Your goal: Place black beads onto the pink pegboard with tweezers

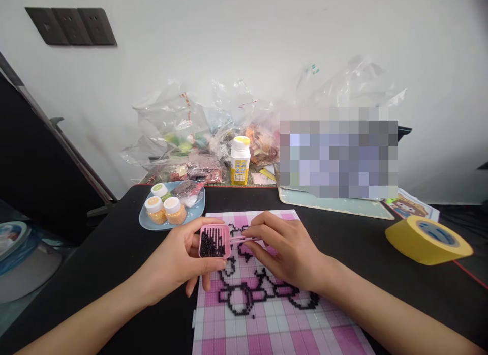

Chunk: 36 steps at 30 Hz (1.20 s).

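My left hand grips a small square pink tray, tilted toward me. Small black beads fill its lower part, and several lie in its ridged rows. Between the thumb and fingers of my right hand is a pair of tweezers, its tips at the tray's right edge. Whether a bead sits in the tips is too small to tell. Below both hands lies a pink and white checked pegboard, with an outline of black beads on it. My right hand covers part of that outline.
A blue plate at the left bears several bead jars and a bag. A white and yellow bottle stands before plastic bags along the wall. Yellow tape lies at the right; a bin is at the left.
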{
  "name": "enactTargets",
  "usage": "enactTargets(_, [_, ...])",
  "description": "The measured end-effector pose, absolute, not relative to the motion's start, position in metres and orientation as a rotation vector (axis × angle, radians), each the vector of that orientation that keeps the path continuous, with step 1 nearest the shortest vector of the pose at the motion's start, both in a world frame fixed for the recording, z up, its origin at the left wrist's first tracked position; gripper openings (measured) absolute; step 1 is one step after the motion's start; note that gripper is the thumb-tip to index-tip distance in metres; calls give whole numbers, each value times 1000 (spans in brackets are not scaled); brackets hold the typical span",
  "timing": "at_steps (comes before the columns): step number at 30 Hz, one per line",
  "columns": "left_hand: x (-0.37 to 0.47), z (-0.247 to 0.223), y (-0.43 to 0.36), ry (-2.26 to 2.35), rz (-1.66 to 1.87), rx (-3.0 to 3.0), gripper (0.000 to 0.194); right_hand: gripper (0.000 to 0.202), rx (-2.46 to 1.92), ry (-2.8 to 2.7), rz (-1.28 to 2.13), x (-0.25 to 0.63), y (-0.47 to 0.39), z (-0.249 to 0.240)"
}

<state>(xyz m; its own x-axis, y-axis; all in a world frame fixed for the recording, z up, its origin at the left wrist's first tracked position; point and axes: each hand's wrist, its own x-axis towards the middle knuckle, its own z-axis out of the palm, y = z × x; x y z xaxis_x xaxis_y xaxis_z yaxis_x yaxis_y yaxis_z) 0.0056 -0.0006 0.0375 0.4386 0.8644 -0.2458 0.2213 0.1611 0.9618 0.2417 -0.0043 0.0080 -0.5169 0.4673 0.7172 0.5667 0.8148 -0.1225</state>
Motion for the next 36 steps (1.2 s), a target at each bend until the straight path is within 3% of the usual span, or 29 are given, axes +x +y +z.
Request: enactTargets(36, [4, 39, 2, 1091, 727, 1403, 53, 16, -884, -2069, -271, 246, 0, 10])
